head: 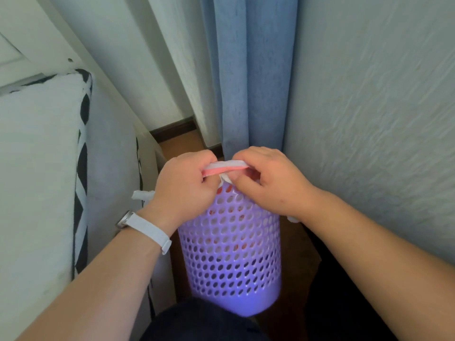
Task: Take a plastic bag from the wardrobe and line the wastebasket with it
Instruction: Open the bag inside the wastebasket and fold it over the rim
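Note:
A lilac perforated wastebasket [231, 257] stands on the floor between a bed and a wall. Over its top, both hands hold a white and pink plastic bag [221, 168]. My left hand [184, 185] grips the bag's left part with curled fingers. My right hand [268, 180] pinches the right part, so a band of the bag stretches between the two. White ends of the bag stick out behind my left wrist [141, 194] and under my right wrist [293, 219]. The basket's rim is hidden by my hands.
A white mattress with a black and white patterned cover [49, 168] lies close on the left. A blue curtain [251, 82] hangs behind the basket. A textured wall [369, 119] runs close along the right. Brown floor [177, 146] shows behind the basket.

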